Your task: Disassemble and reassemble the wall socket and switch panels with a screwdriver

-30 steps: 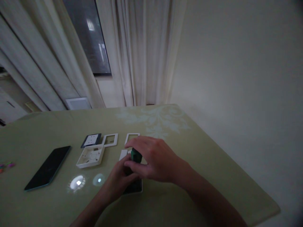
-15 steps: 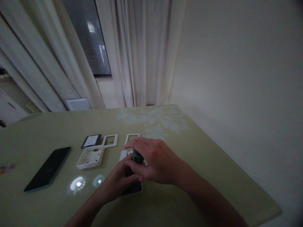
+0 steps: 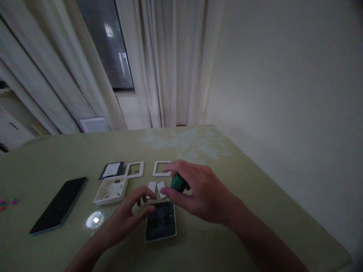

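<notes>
My right hand [image 3: 204, 194] is closed around a small green-handled tool [image 3: 178, 183], held just above the table. Below and in front of it a dark square switch module with a pale rim [image 3: 161, 225] lies flat. My left hand [image 3: 129, 213] rests at the module's left edge with its fingers apart, the thumb touching the edge. Two small white rocker pieces [image 3: 156, 187] lie just beyond the module, between my two hands. The tool's tip is hidden by my fingers.
On the green table [image 3: 255, 196] lie a white back box [image 3: 111, 189], a dark plate with a white centre [image 3: 111, 170], two white frames [image 3: 134, 169] [image 3: 161, 168] and a black phone [image 3: 58, 206]. Small coloured bits [image 3: 7, 202] sit far left. Curtains and a wall stand behind.
My right hand has lifted and drawn to the right with the green tool, uncovering the dark module and the white pieces. My left hand has loosened and opened beside the module.
</notes>
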`<move>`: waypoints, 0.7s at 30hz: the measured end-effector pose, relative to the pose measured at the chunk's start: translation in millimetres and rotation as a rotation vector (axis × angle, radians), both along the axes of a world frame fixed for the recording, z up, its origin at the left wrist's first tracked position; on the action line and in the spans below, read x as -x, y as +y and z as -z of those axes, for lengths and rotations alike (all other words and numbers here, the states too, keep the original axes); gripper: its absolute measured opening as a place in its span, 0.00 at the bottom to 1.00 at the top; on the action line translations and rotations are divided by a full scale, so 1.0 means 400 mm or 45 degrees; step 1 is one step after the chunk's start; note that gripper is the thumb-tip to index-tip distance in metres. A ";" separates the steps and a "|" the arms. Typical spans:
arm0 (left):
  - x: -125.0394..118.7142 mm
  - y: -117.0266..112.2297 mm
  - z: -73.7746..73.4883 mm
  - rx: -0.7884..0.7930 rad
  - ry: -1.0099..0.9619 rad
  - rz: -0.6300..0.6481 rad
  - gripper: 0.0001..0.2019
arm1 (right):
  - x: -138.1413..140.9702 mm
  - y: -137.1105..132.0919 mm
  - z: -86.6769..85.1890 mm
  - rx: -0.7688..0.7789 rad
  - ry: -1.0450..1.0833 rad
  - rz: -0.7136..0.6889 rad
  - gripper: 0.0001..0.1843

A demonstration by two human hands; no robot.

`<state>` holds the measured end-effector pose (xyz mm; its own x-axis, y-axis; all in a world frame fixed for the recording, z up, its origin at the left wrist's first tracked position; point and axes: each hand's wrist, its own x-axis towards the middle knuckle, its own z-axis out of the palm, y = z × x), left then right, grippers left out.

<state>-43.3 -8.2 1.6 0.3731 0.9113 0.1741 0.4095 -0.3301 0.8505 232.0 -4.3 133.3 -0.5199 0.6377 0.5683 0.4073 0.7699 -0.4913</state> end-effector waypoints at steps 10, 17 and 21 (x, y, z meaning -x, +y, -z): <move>-0.027 -0.027 0.065 0.221 -0.280 0.133 0.12 | 0.072 0.020 0.071 0.003 0.031 -0.105 0.15; -0.024 -0.031 0.061 0.163 -0.282 0.189 0.10 | 0.068 0.018 0.058 0.033 -0.005 -0.116 0.14; -0.026 -0.025 0.074 0.137 -0.288 0.216 0.09 | 0.067 0.016 0.056 0.017 -0.014 -0.119 0.13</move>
<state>-33.1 -18.1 -28.1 0.4846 0.8568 0.1760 0.1520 -0.2806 0.9477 205.3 2.2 111.0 -0.5837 0.5935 0.5541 0.3393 0.7983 -0.4977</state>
